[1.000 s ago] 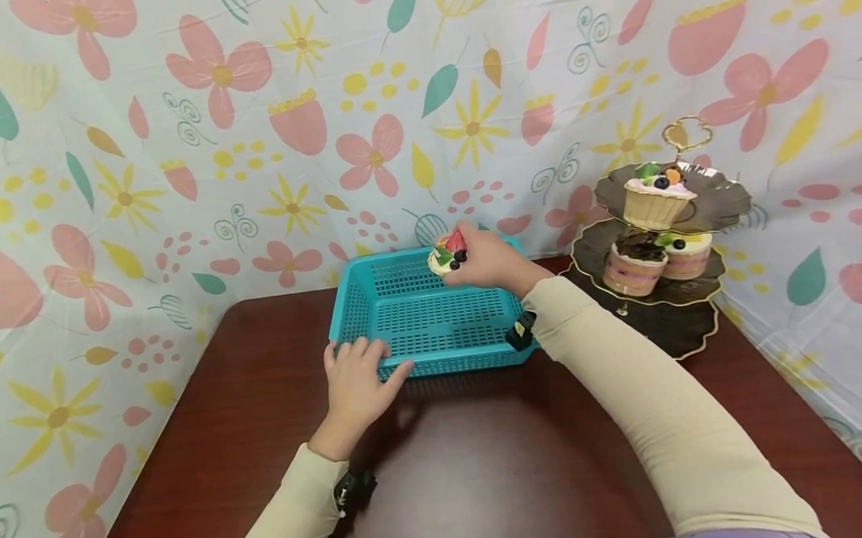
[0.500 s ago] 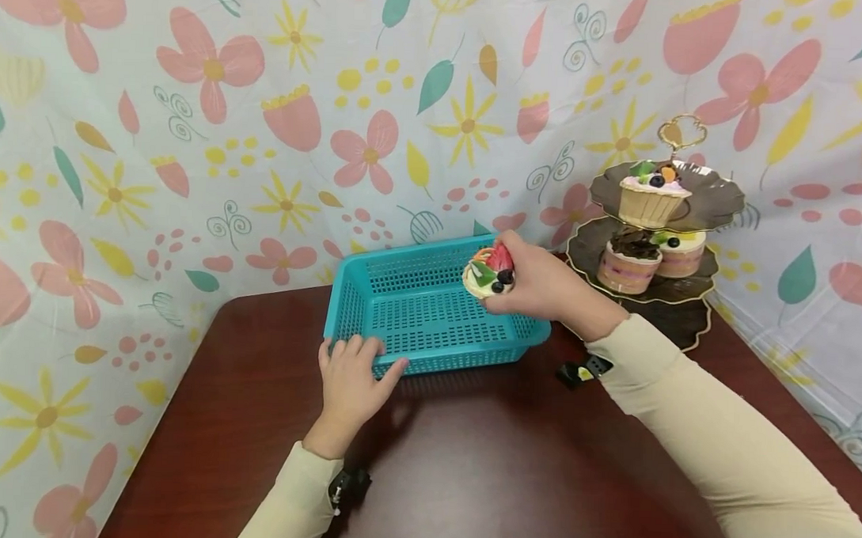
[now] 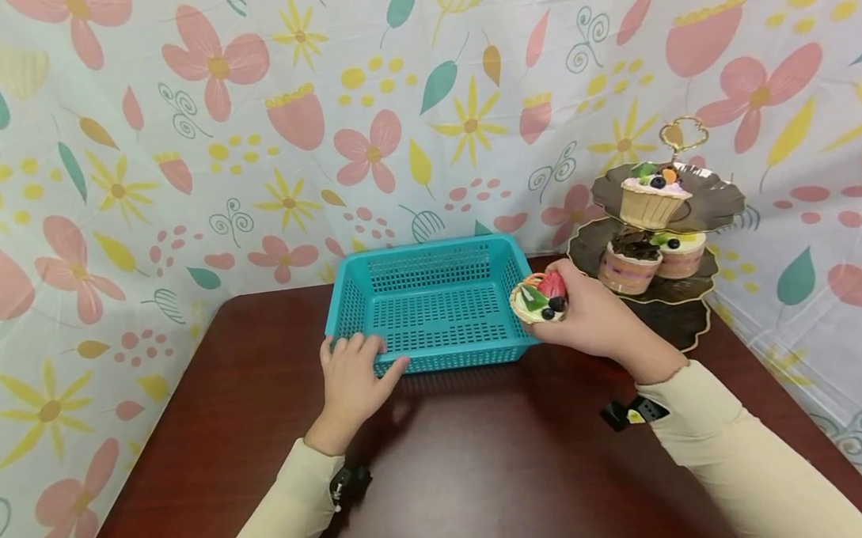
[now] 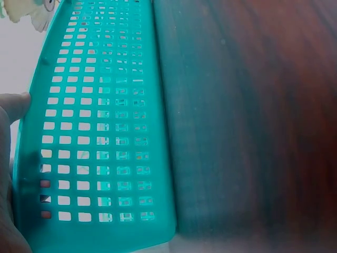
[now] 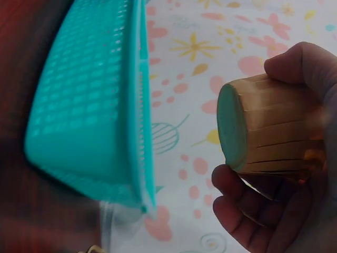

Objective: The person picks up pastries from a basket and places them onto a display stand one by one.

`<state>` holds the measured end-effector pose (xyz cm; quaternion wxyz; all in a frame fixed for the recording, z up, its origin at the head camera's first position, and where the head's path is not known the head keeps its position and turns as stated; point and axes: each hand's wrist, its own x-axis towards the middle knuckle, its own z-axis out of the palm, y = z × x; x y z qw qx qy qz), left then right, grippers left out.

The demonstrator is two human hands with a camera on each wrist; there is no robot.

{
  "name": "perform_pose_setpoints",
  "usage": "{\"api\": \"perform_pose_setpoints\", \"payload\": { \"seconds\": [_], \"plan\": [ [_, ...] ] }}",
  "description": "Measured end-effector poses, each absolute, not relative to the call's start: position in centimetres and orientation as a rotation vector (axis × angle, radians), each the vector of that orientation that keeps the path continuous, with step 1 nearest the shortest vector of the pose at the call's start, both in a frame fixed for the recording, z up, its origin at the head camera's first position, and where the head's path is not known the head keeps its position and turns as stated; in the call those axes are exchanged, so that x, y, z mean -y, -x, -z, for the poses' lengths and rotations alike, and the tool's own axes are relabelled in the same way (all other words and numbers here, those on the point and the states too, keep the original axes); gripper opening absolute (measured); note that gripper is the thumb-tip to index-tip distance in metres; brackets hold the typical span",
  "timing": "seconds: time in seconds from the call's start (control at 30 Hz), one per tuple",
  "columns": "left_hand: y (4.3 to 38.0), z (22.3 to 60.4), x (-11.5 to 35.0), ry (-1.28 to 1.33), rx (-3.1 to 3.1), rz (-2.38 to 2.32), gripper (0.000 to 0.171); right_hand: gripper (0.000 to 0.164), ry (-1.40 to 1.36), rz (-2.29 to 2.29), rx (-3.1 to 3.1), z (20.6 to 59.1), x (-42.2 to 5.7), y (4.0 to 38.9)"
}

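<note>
A cupcake (image 3: 539, 298) with cream, a strawberry, a green leaf and dark berries is held by my right hand (image 3: 593, 314), just off the right end of the turquoise basket (image 3: 463, 356). In the right wrist view, thumb and fingers grip the ribbed tan side of the cupcake (image 5: 279, 126), and its pale flat base faces the basket (image 5: 84, 121). My left hand (image 3: 354, 377) holds the basket's front left rim, fingers over the edge. The left wrist view shows the thumb (image 4: 18, 105) against the rim of the perforated wall (image 4: 95, 232).
At the right back stands a tiered stand (image 3: 718, 208) with dark scalloped, gold-edged plates and a gold handle. Its top plate bears another cupcake (image 3: 654, 205); the middle one bears two round layered cakes (image 3: 627, 268). A flowered cloth (image 3: 263, 176) hangs behind the dark wooden table (image 3: 467, 460).
My right hand has carried the cupcake from over the basket to the right, past its right end, and nearer to me. My left hand stays on the rim.
</note>
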<state>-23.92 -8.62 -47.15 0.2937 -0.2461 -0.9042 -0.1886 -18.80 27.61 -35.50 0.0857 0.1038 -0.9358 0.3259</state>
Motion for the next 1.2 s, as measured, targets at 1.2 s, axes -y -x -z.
{"api": "perform_pose_setpoints", "payload": {
  "seconds": [1.2],
  "plan": [
    [24.7, 46.9, 8.6, 0.637, 2.491, 0.487, 0.05, 0.074, -0.05, -0.907, 2.784, 44.3, -33.9, 19.0]
  ]
}}
